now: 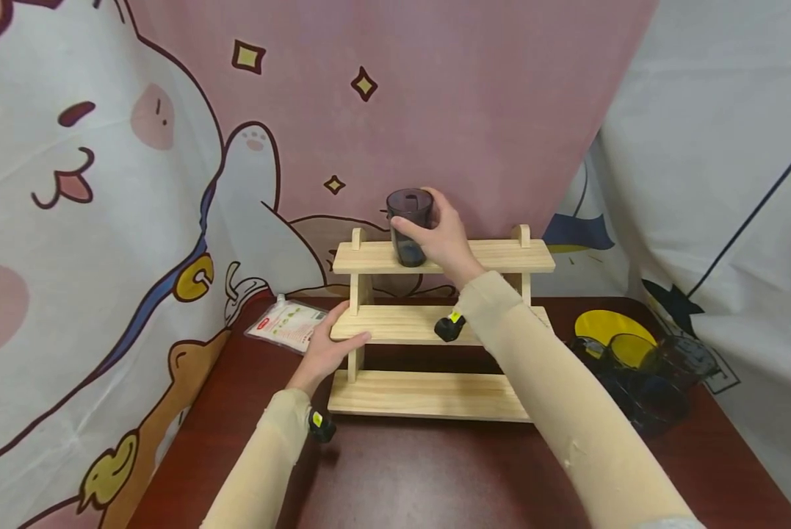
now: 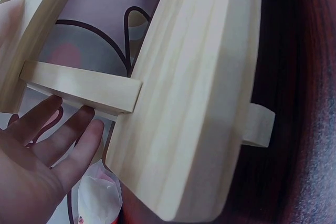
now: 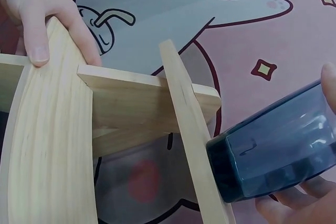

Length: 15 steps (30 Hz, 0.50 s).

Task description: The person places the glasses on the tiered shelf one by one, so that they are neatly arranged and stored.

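Note:
A three-tier wooden shelf [image 1: 428, 394] stands on the table. My right hand [image 1: 449, 239] grips a dark, see-through cup [image 1: 409, 254] around its side, mouth up. The cup's base [image 3: 220, 174] is right at the top board in the right wrist view. At the left end of the middle board, my left hand [image 1: 324, 350] holds the shelf, thumb over the board. In the left wrist view, that hand's fingers [image 2: 79, 150] reach beside the side support [image 2: 84, 85].
Several dark clear cups [image 1: 646, 389] stand clustered on the table at the right, by a yellow round thing [image 1: 609, 325]. A white printed pouch [image 1: 288, 323] lies left of the shelf. Printed cloth [image 1: 435, 110] hangs close behind the shelf.

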### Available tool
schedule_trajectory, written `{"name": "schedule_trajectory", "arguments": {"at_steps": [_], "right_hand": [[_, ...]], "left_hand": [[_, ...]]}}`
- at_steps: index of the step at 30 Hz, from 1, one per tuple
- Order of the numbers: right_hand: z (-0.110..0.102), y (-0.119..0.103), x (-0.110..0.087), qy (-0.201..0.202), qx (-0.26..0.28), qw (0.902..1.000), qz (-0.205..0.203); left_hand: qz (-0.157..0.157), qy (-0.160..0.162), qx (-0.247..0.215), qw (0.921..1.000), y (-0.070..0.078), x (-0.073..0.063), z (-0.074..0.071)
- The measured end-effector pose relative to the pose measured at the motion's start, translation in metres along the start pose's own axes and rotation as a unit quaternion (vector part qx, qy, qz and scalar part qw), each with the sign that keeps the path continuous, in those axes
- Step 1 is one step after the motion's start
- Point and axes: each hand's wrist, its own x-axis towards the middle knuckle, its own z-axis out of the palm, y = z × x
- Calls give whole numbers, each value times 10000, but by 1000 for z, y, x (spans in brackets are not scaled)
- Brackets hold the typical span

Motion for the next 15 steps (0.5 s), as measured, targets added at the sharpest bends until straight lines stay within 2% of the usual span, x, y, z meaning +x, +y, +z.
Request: {"name": "schedule_trajectory", "arguments": {"at_steps": [9,15], "right_hand": [[4,-1,0,-56,-83,9999,-101],[2,0,0,-245,-240,9994,24]], "left_hand": [[95,33,-12,9999,-3,1,2],[114,73,45,9999,-4,1,1]]}}
